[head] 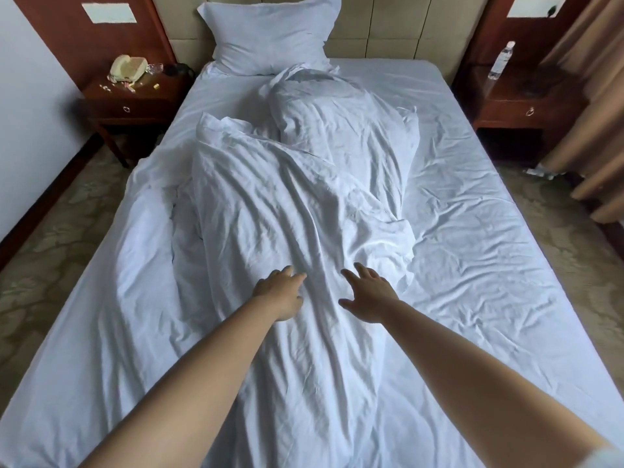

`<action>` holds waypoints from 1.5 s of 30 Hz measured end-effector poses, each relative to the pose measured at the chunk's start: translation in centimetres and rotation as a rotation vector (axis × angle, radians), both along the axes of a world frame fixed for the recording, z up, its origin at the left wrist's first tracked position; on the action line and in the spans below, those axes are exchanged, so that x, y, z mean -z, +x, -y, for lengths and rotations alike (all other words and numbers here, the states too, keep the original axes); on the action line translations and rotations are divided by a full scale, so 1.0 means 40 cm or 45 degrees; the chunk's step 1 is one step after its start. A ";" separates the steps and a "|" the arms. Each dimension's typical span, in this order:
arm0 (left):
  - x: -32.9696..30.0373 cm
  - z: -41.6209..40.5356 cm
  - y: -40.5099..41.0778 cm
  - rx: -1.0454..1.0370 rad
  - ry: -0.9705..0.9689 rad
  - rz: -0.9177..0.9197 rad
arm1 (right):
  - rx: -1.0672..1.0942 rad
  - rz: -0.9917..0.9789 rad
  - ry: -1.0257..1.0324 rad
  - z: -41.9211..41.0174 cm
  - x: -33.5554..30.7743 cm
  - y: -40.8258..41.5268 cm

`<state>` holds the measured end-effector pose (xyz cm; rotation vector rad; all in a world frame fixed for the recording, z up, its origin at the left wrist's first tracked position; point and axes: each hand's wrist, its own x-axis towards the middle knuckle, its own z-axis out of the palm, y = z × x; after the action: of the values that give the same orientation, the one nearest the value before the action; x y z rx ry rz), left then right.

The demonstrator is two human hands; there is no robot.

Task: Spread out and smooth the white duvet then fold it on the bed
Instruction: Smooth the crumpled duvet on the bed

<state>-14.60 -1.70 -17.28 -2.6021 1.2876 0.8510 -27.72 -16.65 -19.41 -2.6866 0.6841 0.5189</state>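
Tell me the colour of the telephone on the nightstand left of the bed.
The telephone is cream, seen best in the head view.

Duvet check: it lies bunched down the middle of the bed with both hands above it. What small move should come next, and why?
Probably lower both hands and take hold of the duvet cloth. The left hand and right hand have spread fingers over its near ridge and grip nothing, while the duvet is rumpled in a narrow heap, leaving the bed sheet bare on the right, so spreading needs a grip first.

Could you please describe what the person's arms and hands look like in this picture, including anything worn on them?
Both forearms are bare along all that shows, with no sleeves. The left hand and right hand carry no gloves, and no rings, watch or bracelets can be seen. At the bottom right corner, a bit of pale fabric shows by the right arm; whether it is clothing is unclear.
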 end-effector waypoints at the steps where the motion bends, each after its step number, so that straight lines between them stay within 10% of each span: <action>1: 0.004 0.016 0.018 -0.005 -0.019 -0.021 | -0.004 -0.008 -0.011 0.013 0.001 0.030; 11: 0.173 0.149 0.223 -0.135 -0.112 -0.141 | 0.120 0.051 -0.178 0.192 0.104 0.295; 19: 0.259 0.208 0.255 -0.199 -0.159 -0.223 | 0.551 0.017 0.226 0.235 0.201 0.378; 27: 0.226 0.271 0.190 -1.111 -0.597 -0.653 | 0.361 -0.081 0.229 0.111 0.199 0.269; 36: 0.170 0.360 0.224 -1.011 -0.896 -0.385 | 0.585 0.665 -0.128 0.267 0.114 0.319; 41: 0.178 0.381 0.316 -1.114 -1.018 -0.400 | 0.494 0.444 0.242 0.291 0.128 0.439; 45: 0.222 0.359 0.371 -0.988 -0.962 -0.349 | 0.555 0.491 -0.137 0.318 0.154 0.527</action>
<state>0.23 -16.06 -26.14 -3.8265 0.6709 0.9634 -6.64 -29.36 -25.58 -2.5076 1.1548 -0.1461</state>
